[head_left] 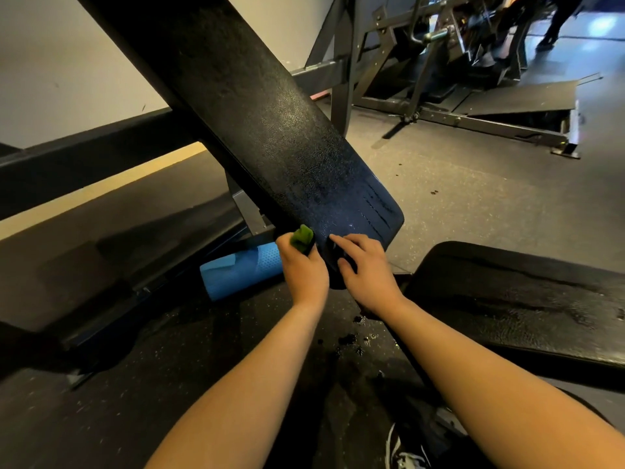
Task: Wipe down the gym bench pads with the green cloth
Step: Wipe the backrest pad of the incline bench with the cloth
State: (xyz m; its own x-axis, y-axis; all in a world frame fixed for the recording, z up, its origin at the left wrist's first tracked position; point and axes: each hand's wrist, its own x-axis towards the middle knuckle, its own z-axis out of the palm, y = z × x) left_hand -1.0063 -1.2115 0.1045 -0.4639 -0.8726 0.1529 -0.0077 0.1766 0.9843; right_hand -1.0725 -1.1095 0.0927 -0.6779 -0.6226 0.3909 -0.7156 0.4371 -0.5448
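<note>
- Two bare hands side by side, near each other but not touching, both at the low near end of the back pad.
- Left hand curled tight round the green cloth, with a bunched bit of green poking out on top.
- Green cloth pressed on the left edge of the pad's low end.
- Right hand just to the right, holding nothing, with spread fingers lying on the pad's low end.
- Two bare arms reaching in from the near edge.
- Long black back pad, tilted, running from the hands up to the far left.
- Some wet shiny streaks on the pad just past the right hand.
- Black seat pad on the near right, lying flat, with wet shiny patches on top.
- Blue foam roll down on the ground just left of the left hand, under the back pad.
- Little dark spots on the black mat between the two arms.
- Bit of a white shoe at the near edge, between the arms.
- Grey floor to the right of the back pad.
- Pale wall on the far left, with a dark band low down.
- Grey metal gym machine on the far right.
- Somebody's dark legs in the far right corner, too blurry to tell more.
</note>
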